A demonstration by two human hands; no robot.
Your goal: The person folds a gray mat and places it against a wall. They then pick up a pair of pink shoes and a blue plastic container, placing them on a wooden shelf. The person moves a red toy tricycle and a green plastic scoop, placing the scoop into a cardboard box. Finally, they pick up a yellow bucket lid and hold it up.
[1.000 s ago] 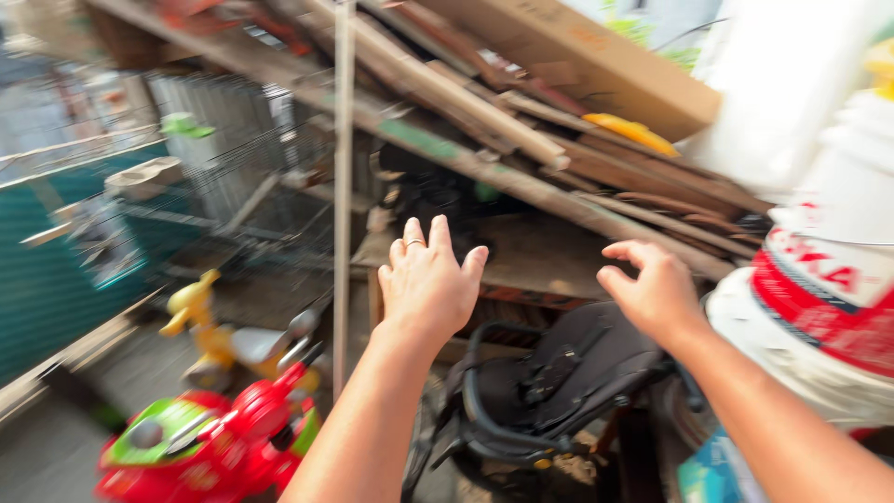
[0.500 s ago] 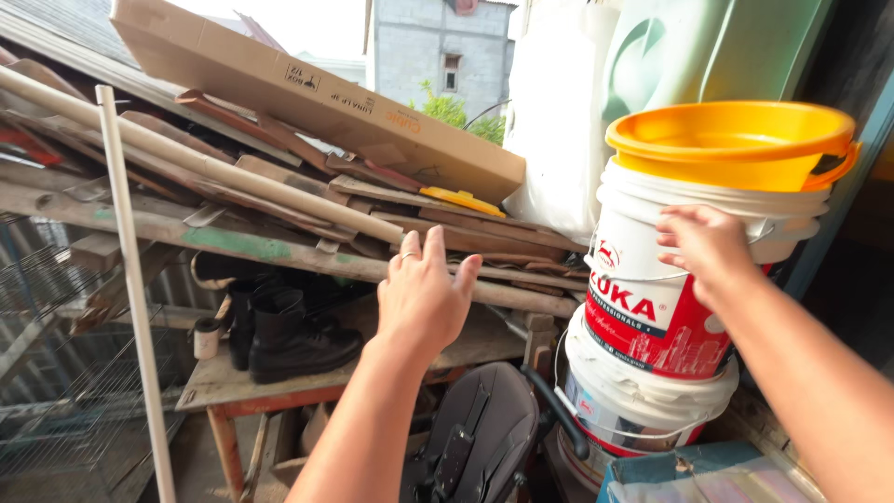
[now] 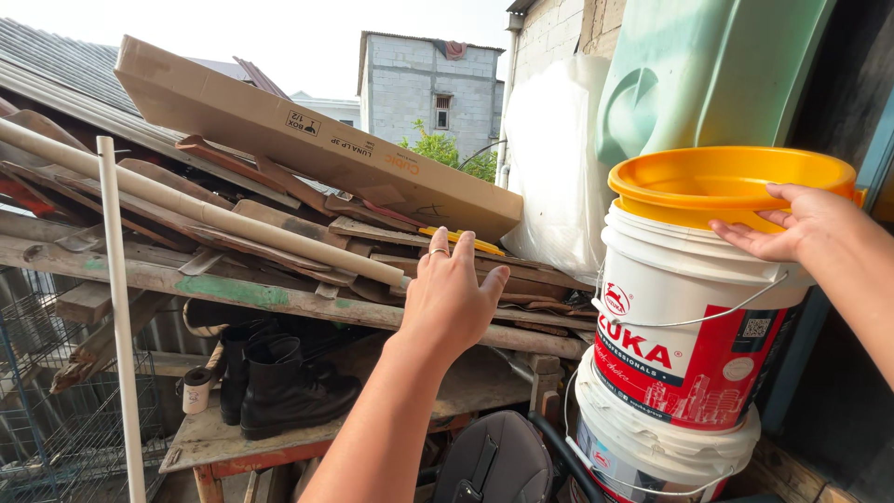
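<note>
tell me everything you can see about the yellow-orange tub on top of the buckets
The yellow-orange tub looks like smooth moulded plastic, round, with a thick rolled rim and an open top. It sits upright, nested in the mouth of the upper white bucket, which stands on a second white bucket. The right hand touches its rim and side at the right, fingers spread along it. A pale green plastic bin rises just behind it. What it holds inside cannot be seen.

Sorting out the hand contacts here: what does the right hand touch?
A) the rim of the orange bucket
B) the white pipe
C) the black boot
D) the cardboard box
A: the right hand rests its fingers on the rim of the orange bucket, which sits atop the white bucket.
</note>
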